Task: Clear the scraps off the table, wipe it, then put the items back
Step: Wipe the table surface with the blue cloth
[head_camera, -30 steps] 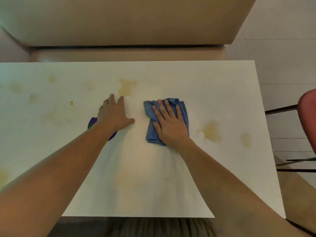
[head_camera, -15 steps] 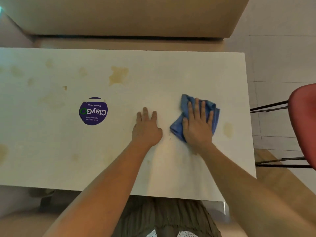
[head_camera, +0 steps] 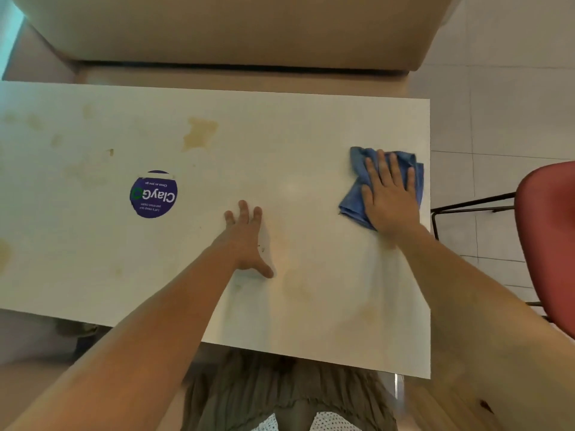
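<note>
Right hand (head_camera: 390,197) lies flat on a blue cloth (head_camera: 351,203), palm down, fingers (head_camera: 381,169) straight and a little spread, pointing to 12 o'clock. It presses the cloth and does not grip it. The cloth is crumpled and sits on the table (head_camera: 311,126) at its 3 o'clock side, just beside the right edge; folds of it show past the fingertips and at 9 o'clock of the hand.

Left hand (head_camera: 245,241) rests open on the bare top near the middle, fingers straight toward 12 o'clock, thumb stuck out toward 4 o'clock. It holds nothing. The two hands are well apart. A few tiny dark specks (head_camera: 262,249) lie just beside this hand on its thumb side; what they are is too small to tell.

At 10 o'clock of the left hand is a round purple sticker (head_camera: 153,194), its white lettering upside down from this side. A yellow-brown stain (head_camera: 199,133) marks the top at 11 o'clock of that hand, and a small brown spot (head_camera: 111,151) sits at 11 o'clock of the sticker. Fainter yellowish patches show toward the table's 9 o'clock end and near its 5 o'clock corner.

Beyond the far edge, at 12 o'clock, stands a beige bench (head_camera: 236,29). A red chair (head_camera: 547,237) on dark metal legs stands at 3 o'clock on pale floor tiles (head_camera: 504,104).
</note>
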`<state>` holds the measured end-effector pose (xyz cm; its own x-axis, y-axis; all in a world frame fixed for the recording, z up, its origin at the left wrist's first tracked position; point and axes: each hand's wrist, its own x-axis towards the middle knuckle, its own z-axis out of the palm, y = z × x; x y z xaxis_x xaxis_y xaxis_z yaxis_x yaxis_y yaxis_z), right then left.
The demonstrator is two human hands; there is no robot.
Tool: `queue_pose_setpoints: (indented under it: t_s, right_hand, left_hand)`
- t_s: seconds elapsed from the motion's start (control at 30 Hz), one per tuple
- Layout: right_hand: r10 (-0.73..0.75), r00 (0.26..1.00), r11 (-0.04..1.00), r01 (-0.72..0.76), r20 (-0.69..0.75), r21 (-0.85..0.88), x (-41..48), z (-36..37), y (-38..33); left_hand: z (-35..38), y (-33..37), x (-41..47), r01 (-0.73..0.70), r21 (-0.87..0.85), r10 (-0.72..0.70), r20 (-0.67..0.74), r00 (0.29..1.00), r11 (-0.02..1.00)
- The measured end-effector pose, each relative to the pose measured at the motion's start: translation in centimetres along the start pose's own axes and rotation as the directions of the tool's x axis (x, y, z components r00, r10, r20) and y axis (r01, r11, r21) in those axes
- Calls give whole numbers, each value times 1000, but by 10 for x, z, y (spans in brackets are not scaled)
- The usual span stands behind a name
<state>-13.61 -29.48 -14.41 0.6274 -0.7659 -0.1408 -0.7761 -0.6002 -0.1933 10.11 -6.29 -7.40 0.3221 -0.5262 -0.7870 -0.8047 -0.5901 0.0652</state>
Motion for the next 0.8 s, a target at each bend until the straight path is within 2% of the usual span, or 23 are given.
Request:
queue_pose_setpoints:
  t_s: [0.1, 0.17, 0.23, 0.3, 0.37, 0.43, 0.57, 0.67, 0.8]
  right_hand:
    - [237, 971, 969, -235, -24, 78, -59, 9, -31]
    - [292, 955, 953, -286, -51, 102, -93, 20, -76]
    - [208, 976, 974, -201, -60, 106, -102, 31, -113]
    - [39, 999, 996, -36, -36, 81, -84, 34, -124]
    - [-161, 987, 985, 163, -25, 55, -50, 31, -107]
    - [-237, 971, 971, 238, -26, 39, -18, 24, -78]
    - [-64, 997, 998, 65, -52, 14, 2, 10, -11]
    - [51, 997, 998, -50, -49, 31, -46, 6, 15]
    - [272, 961, 960, -268, -45, 84, -127, 21, -45]
  left_hand:
    - [2, 2, 0, 2, 85, 1, -35, 999, 996]
    - [4, 5, 2, 21, 61, -19, -34, 999, 998]
    - [5, 6, 5, 35, 39, -34, -24, 999, 999]
    - [6, 6, 7, 42, 45, -41, -22, 999, 998]
    - [7, 6, 8, 47, 56, -45, -31, 998, 997]
    - [8, 8, 7, 47, 68, -44, -46, 998, 997]
    - [7, 10, 4, 33, 84, -28, -69, 997, 996]
    - [6, 14, 1, 37, 108, -29, -69, 997, 993]
    - [2, 17, 0, 56, 171, -47, -56, 997, 984]
